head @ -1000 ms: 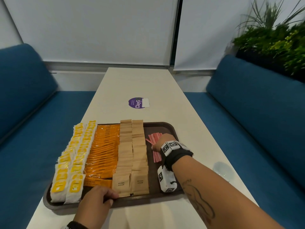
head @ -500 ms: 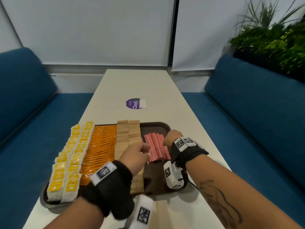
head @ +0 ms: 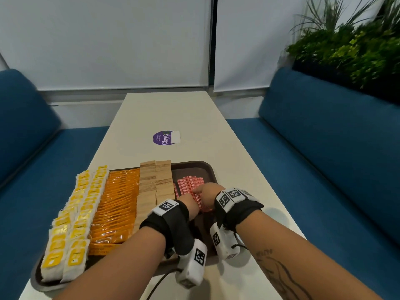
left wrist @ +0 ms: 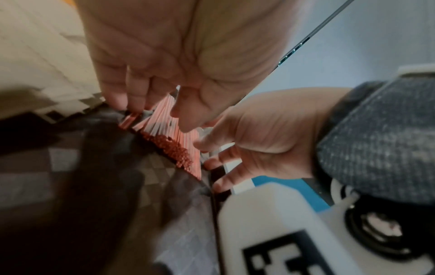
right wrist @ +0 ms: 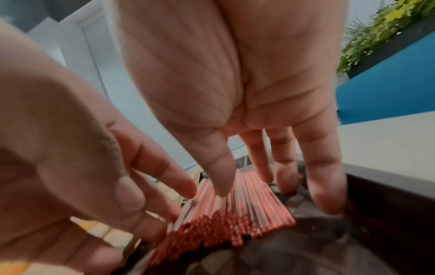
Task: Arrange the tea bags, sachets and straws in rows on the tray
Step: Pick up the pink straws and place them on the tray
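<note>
Since a second ago the left hand (head: 190, 204) has left the tray's near rim and crossed over to the straws (head: 190, 187), where it now sits just beside the right hand (head: 207, 191); the straws, then partly under the right wrist, now lie as a fuller bundle between the two hands.

Nearest, both forearms reach forward over the near edge of the tray (head: 194, 164), each wrist wrapped in a black fabric band carrying white blocks with square black markers. The left hand's fingers (right wrist: 164, 171) are nearly straight and spread, tips resting on the left side of the bundle. The right hand's fingers (right wrist: 327, 186) hang straight down, tips touching the straws' right flank and the tray floor. Neither hand curls round anything; both are relaxed and flat against the bundle.

The straws are thin red-and-white striped tubes, lying side by side with their round ends toward the person. The tray is dark brown with a fine diamond texture and rounded corners. Left of the straws run two rows of matt tan paper sachets (head: 155, 187), then glossy orange sachets (head: 116, 206), then two rows of white cloth-like tea bags (head: 71, 230) with yellow tags.

Farther on, the pale table (head: 173, 113) bears a round purple sticker (head: 163, 137).
</note>
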Available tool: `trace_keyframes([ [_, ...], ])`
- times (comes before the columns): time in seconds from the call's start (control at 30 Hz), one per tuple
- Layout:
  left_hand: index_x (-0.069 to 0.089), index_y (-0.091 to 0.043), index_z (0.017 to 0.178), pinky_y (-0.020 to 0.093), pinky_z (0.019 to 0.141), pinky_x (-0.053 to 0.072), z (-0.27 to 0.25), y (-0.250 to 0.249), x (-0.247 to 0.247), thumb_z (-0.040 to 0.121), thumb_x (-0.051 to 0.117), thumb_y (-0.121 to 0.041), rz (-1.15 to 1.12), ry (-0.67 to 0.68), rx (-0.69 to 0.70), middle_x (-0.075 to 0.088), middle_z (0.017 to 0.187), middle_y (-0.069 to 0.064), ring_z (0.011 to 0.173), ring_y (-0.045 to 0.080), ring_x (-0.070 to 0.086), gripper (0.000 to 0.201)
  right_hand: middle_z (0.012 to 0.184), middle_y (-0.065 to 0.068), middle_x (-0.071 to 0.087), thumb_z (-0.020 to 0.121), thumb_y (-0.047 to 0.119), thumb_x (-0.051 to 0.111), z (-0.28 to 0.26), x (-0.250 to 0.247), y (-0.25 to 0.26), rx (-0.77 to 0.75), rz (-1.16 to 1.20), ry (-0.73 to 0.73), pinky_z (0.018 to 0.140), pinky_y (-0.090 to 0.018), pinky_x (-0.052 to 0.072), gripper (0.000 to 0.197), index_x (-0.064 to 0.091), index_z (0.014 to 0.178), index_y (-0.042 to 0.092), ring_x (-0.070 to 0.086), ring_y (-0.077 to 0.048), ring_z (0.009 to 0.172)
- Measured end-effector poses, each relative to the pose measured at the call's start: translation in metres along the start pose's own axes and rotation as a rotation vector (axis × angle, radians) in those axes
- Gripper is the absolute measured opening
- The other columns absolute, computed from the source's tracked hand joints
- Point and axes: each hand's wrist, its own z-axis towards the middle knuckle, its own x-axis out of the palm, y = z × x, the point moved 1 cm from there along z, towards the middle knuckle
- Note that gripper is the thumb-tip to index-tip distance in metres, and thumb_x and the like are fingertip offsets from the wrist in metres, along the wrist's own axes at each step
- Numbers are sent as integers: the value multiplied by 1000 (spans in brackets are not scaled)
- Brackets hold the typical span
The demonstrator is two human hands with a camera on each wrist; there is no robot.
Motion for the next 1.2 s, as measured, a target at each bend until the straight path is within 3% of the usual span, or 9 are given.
trace_keyframes([
  [0.13,45,-6,133,27,99,39,12,6,6,97,41,-11,45,-29,9,51,134,14,122,25,50,36,147,-7,40,91,14,58,-4,7,3,-59,-96,-77,108,-33,38,64,29,148,26,44,-26,130],
  [0.23,50,-8,128,30,96,42,15,8,6,94,46,-12,28,-58,20,54,130,13,116,26,54,34,146,-10,40,91,16,58,-4,8,4,-55,-91,-91,106,-34,39,65,28,148,26,45,-28,129],
  [0.37,40,-10,137,34,106,36,17,9,9,93,47,-15,139,-75,31,38,142,11,127,29,43,45,146,-12,38,91,14,58,-5,8,6,-48,-61,-137,104,-34,41,64,31,146,31,46,-29,128],
  [0.5,38,-11,139,32,105,35,19,10,8,97,40,-14,259,-20,67,38,142,12,129,26,41,42,140,-9,45,95,19,49,-5,11,11,-45,-127,-105,103,-33,39,47,42,141,26,46,-28,126],
  [0.63,46,-3,133,29,103,38,22,11,6,98,37,-8,240,-20,82,47,137,15,125,26,46,37,137,-9,48,96,18,46,-6,13,12,-2,-92,-178,100,-30,39,41,48,137,20,49,-26,124],
  [0.87,51,1,124,29,94,42,25,13,10,96,38,-6,195,-14,47,53,128,16,116,28,54,32,128,-14,56,95,15,50,-5,13,13,83,-64,-164,95,-28,43,32,54,124,3,55,-26,117],
  [1.1,54,-2,123,28,91,44,32,12,9,95,45,-10,156,-21,25,57,124,15,112,26,57,30,128,-14,54,94,16,51,-1,14,14,117,-33,-176,94,-29,44,33,54,125,3,56,-26,116],
  [1.2,54,-4,124,31,96,46,32,11,12,93,47,-10,151,-45,67,55,126,14,112,26,56,32,132,-12,50,95,16,48,1,15,13,107,-19,-199,95,-29,43,35,52,130,9,53,-26,119],
])
